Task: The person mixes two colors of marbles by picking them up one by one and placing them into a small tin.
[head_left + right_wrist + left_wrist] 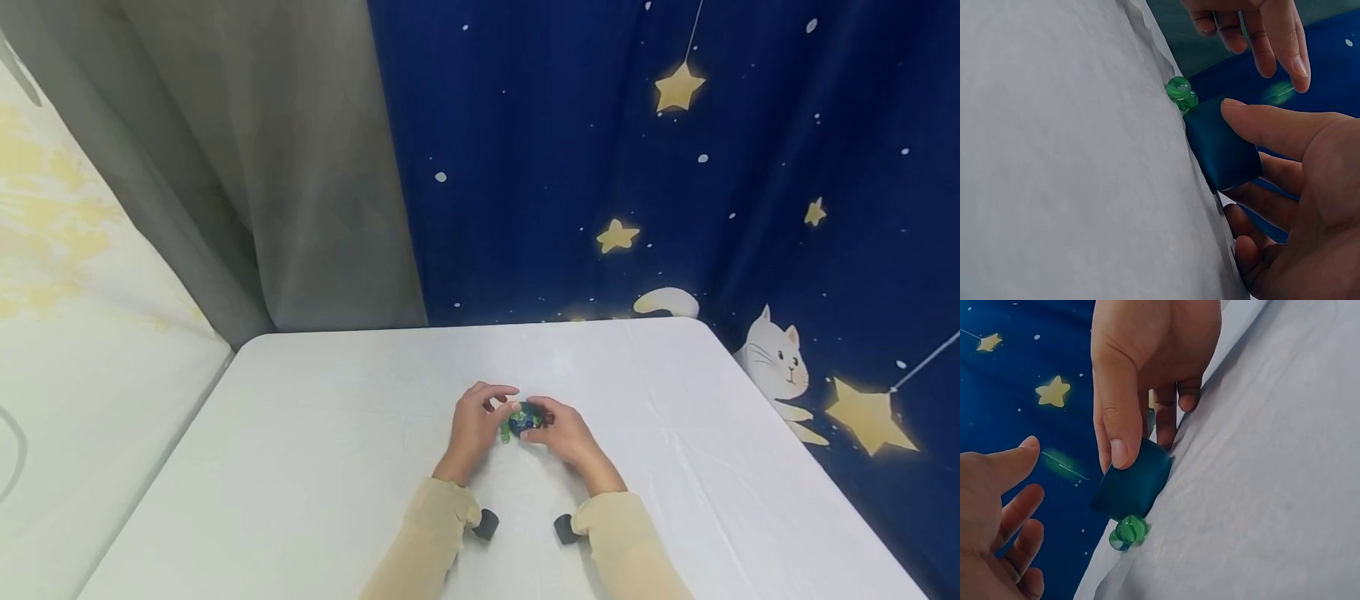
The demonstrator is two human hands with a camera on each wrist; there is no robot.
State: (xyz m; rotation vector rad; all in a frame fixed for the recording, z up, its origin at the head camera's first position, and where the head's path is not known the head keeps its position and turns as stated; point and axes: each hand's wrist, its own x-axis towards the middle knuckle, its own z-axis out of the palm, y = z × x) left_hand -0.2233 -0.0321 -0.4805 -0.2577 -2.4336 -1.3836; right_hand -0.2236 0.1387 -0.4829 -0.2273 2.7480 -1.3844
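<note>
A dark teal cup (1135, 481) stands on the white table with its mouth toward the wearer in the head view. Green and blue marbles (527, 421) fill its inside there. My right hand (568, 432) grips the cup from the right, thumb on the near side and fingers on the far side. To the left, my left hand (471, 423) hovers with thumb and fingers apart. A blurred green marble (1065, 464) is in the air between that hand and the cup. Several green marbles (1180, 94) lie on the cloth against the cup's left side.
A white cloth (337, 433) covers the table. Behind the table hang a grey curtain (315, 167) and a blue curtain (525, 167) with stars and a cat. A pale patterned cloth (90, 333) is on the left. Black wrist devices (486, 525) sit at both cuffs.
</note>
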